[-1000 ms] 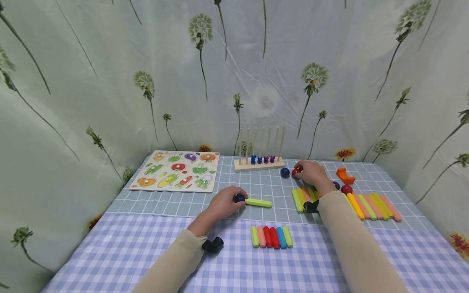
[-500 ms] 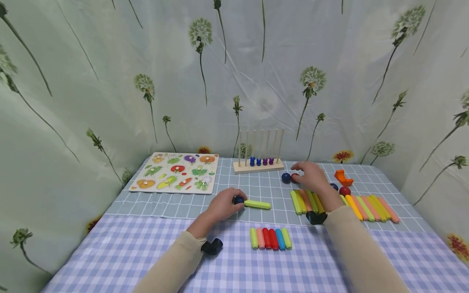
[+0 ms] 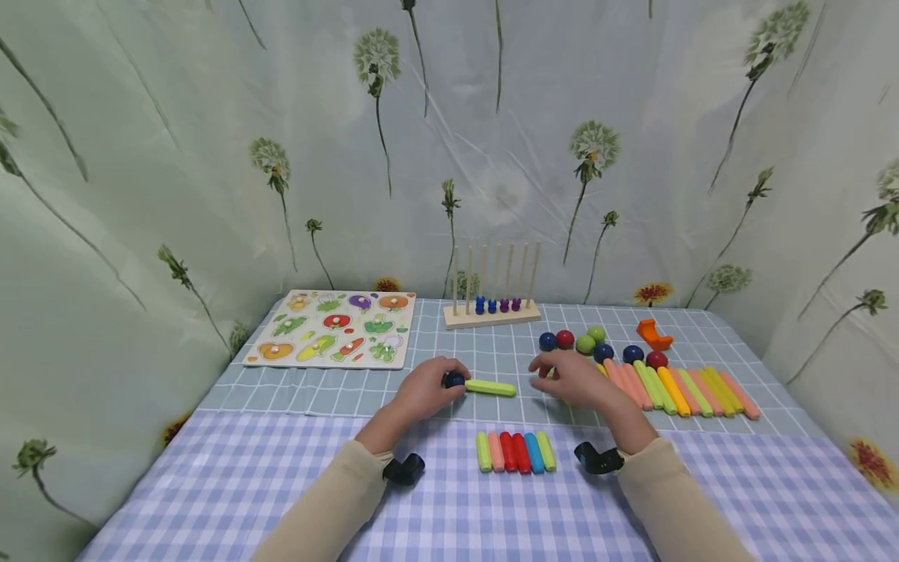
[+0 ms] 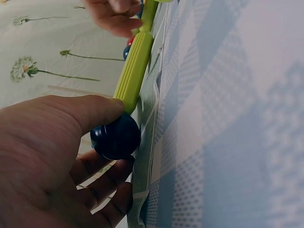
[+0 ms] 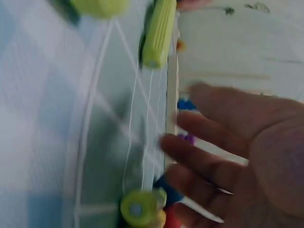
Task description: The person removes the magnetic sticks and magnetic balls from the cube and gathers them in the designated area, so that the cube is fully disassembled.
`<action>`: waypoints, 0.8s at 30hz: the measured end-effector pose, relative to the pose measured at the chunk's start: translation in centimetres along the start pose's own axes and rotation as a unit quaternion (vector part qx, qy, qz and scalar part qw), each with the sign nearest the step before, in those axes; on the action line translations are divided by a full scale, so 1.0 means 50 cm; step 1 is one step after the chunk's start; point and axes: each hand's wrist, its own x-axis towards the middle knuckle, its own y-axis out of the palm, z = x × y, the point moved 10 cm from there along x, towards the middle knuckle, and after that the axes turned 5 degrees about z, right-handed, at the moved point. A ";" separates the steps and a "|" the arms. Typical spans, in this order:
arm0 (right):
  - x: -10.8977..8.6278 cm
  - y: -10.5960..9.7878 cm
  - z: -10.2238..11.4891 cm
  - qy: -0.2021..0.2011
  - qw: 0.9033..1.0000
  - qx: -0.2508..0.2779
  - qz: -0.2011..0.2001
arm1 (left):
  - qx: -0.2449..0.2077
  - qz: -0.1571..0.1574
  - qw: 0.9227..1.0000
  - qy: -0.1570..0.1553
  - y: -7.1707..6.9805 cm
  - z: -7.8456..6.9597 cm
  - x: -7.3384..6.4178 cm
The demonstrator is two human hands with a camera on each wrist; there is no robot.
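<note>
In the head view my left hand [image 3: 421, 390] holds a dark blue ball [image 3: 455, 379] on the gridded grey cloth. The left wrist view shows the thumb on top of the ball and the other fingers curled on its far side. A ribbed lime-green rod [image 3: 490, 387] lies end-on against that ball and points right. My right hand [image 3: 572, 378] hovers to the right of the rod's free end, fingers loosely bent, holding nothing. It hides some rods beneath it. Behind it sit another dark blue ball [image 3: 548, 341] and a red ball [image 3: 565, 339], side by side.
Two green balls [image 3: 585, 343], more blue and red balls, and an orange curved piece [image 3: 654, 334] lie at the right. A row of coloured rods [image 3: 702, 390] is in front of them. Several short rods [image 3: 516, 453] lie nearer. A vegetable puzzle board [image 3: 330, 328] and pegged bead rack [image 3: 492, 314] stand behind.
My right hand has let go of the red ball beside the blue one and moved left and nearer, uncovering the green balls. The left hand keeps its hold on the blue ball.
</note>
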 end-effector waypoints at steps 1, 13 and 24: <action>0.000 0.010 0.009 -0.008 1.000 -0.003 0.013 | 0.002 -0.002 1.000 0.000 -0.002 0.000 0.001; 0.006 0.063 0.029 0.008 0.999 -0.012 0.028 | -0.016 0.002 0.999 0.031 0.002 -0.007 -0.001; 0.014 0.065 0.031 0.020 0.999 -0.033 0.013 | -0.050 0.035 0.996 0.061 0.017 -0.015 -0.002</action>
